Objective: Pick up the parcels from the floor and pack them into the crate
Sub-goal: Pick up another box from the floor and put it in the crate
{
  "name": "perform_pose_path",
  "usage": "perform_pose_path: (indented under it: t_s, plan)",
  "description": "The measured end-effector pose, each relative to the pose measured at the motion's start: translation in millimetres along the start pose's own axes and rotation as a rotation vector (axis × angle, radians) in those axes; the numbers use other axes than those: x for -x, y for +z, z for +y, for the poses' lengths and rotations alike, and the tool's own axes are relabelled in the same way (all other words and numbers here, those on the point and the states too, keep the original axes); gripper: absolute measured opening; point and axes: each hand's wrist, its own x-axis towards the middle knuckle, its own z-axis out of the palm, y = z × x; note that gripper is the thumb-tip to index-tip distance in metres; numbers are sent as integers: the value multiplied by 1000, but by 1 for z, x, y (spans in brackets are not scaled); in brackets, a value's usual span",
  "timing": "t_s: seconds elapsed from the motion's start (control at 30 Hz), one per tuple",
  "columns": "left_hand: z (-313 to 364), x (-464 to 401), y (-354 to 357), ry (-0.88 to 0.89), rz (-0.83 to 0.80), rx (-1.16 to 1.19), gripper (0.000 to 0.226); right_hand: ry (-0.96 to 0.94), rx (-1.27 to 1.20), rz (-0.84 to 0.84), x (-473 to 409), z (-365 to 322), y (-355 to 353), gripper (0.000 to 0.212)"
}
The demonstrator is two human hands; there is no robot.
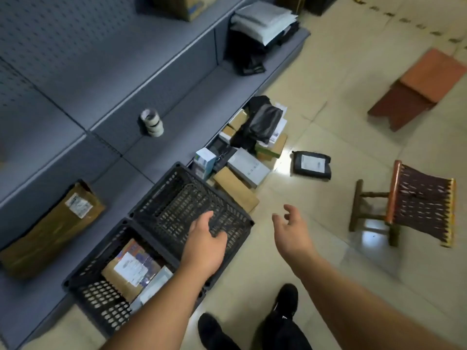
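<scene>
Two black plastic crates stand side by side on the floor against a grey shelf. The farther crate (161, 195) holds nothing visible. The nearer crate (96, 296) holds a few parcels with labels. My left hand (204, 245) hovers over the farther crate's front edge, fingers relaxed, holding nothing. My right hand (290, 228) hangs open over the floor beside that crate. A heap of parcels (242, 170), cardboard boxes and black bags, lies on the floor beyond the crates. One black bagged parcel with a white label (312, 165) lies apart to the right.
A grey shelf unit (106, 102) runs along the left, with stacked tape rolls (152, 122), a brown parcel (50, 231) and a pile of mailers (262, 24) on it. A woven stool (419, 210) and a wooden stool (419, 87) stand at right. My feet (252, 322) are at the bottom.
</scene>
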Motion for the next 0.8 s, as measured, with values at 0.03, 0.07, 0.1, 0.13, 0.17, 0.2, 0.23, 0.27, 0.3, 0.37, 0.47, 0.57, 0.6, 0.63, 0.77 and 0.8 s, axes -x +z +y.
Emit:
perform_pose_path:
  t_s: [0.03, 0.07, 0.1, 0.13, 0.17, 0.2, 0.23, 0.27, 0.3, 0.37, 0.47, 0.57, 0.6, 0.63, 0.77, 0.8]
  plan:
    - [17, -2, 10, 9, -13, -12, 58, 9, -9, 20, -8, 2, -19, 54]
    - [34, -4, 22, 21, -24, -29, 58, 27, -28, 35, -16, 4, -40, 53]
    - [49, -6, 34, 34, -27, -47, 59, 38, -51, 49, -25, 6, -59, 53]
    - [64, -7, 44, 42, -33, -58, 59, 44, -67, 63, -33, 8, -77, 53]
    - [78, -7, 55, 46, -40, -67, 59, 46, -78, 75, -41, 9, -94, 53]
    - [90, -10, 65, 55, -43, -74, 60, 48, -91, 87, -49, 9, -110, 53]
    - [102, -12, 75, 62, -48, -80, 61, 52, -104, 98, -56, 9, -125, 52]
    - [113, -15, 84, 67, -53, -85, 61, 61, -118, 106, -63, 10, -138, 52]
    - [124, -18, 94, 73, -57, -91, 62, 67, -131, 113, -71, 10, -150, 52]
    - [144, -25, 111, 84, -66, -101, 62, 81, -145, 118, -87, 10, -169, 52]
    - [173, -41, 132, 96, -76, -120, 60, 102, -178, 137, -111, 5, -190, 52]
    - [198, -66, 148, 86, -96, -146, 60, 117, -183, 144, -137, -3, -202, 52]
    - [206, -76, 153, 81, -103, -146, 61, 123, -179, 143, -147, -6, -205, 52]
    - [213, -87, 158, 76, -107, -145, 61, 127, -171, 143, -158, -10, -208, 52]
    - [239, -136, 172, 60, -143, -139, 62, 145, -136, 140, -201, -32, -216, 53]
    - [245, -148, 174, 55, -156, -138, 63, 152, -127, 140, -213, -38, -218, 53]
